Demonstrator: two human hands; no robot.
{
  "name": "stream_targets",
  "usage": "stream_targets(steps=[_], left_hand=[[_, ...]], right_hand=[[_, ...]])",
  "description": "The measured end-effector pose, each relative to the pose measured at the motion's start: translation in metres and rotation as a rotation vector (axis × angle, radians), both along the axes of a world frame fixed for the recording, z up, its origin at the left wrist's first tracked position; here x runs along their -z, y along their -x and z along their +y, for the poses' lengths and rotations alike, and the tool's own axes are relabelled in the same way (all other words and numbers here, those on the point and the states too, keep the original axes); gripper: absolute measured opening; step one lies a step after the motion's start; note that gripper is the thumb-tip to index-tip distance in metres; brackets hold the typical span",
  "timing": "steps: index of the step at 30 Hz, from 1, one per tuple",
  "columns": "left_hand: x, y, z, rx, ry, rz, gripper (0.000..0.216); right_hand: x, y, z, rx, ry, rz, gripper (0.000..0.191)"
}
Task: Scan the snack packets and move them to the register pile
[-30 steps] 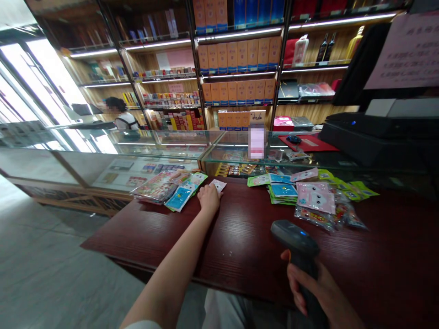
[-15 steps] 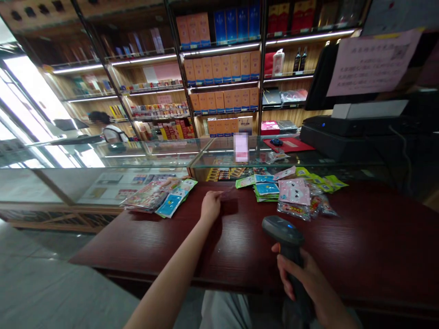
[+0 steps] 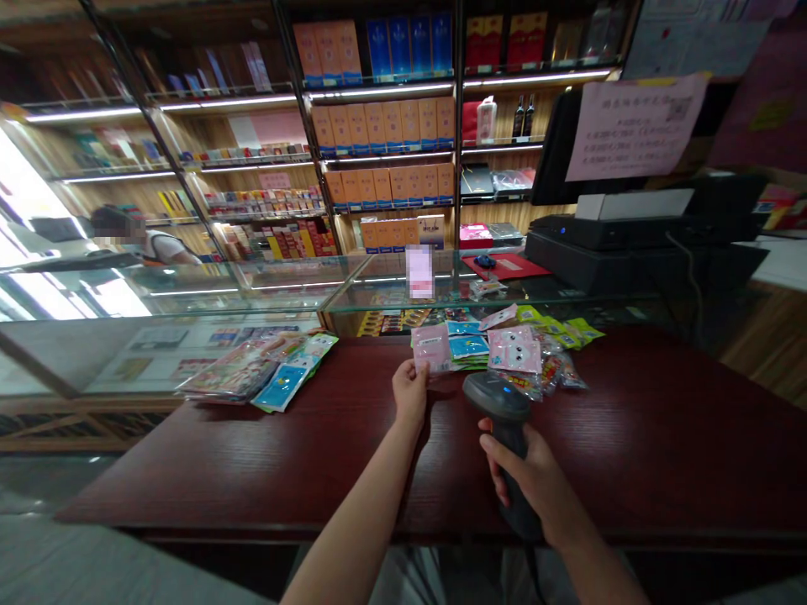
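My left hand (image 3: 410, 391) pinches the lower edge of a pink packet (image 3: 431, 348), which stands tilted up with a barcode on its face. My right hand (image 3: 524, 470) is wrapped round the handle of a black barcode scanner (image 3: 498, 397), its head pointing forward and left, with a blue light on top. Beside the pink packet lie blue-and-green packets (image 3: 467, 346), a pink packet with a cartoon face (image 3: 515, 349) and clear snack bags (image 3: 553, 373). On the left of the dark red table (image 3: 303, 470) a stack of clear-wrapped packets (image 3: 236, 370) lies under a blue packet (image 3: 282, 386).
Behind the table runs a glass display counter (image 3: 277, 281). A monitor with a pink paper sheet (image 3: 636, 126) and a black machine (image 3: 593, 244) stand at right. Yellow-green packets (image 3: 561, 328) lie at the back. A person (image 3: 145, 239) is at the far left, before stocked shelves.
My left hand has moved right and raised the pink packet so its face shows. The scanner in my right hand has shifted left, closer to it. The view has turned slightly right.
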State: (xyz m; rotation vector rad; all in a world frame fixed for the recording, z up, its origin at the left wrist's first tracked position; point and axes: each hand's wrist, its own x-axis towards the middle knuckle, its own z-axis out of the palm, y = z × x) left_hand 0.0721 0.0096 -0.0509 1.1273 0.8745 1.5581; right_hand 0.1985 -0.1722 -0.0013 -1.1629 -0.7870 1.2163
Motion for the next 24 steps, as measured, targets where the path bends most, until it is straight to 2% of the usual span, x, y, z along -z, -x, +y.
stream_targets(steps=[7, 14, 20, 24], left_hand=[[0.007, 0.002, 0.005, -0.093, -0.036, 0.054, 0.034], [-0.001, -0.001, -0.003, -0.13, -0.007, 0.098, 0.028], [0.0, 0.0, -0.002, -0.107, -0.038, 0.064, 0.029], [-0.001, 0.002, -0.002, -0.102, -0.045, 0.057, 0.032]], right_hand=[[0.007, 0.013, 0.007, -0.043, -0.008, -0.047, 0.042], [0.008, 0.013, 0.009, -0.058, -0.001, -0.071, 0.039], [0.007, 0.009, 0.008, -0.055, 0.014, -0.049, 0.042], [0.011, -0.006, 0.012, -0.098, -0.022, -0.002, 0.045]])
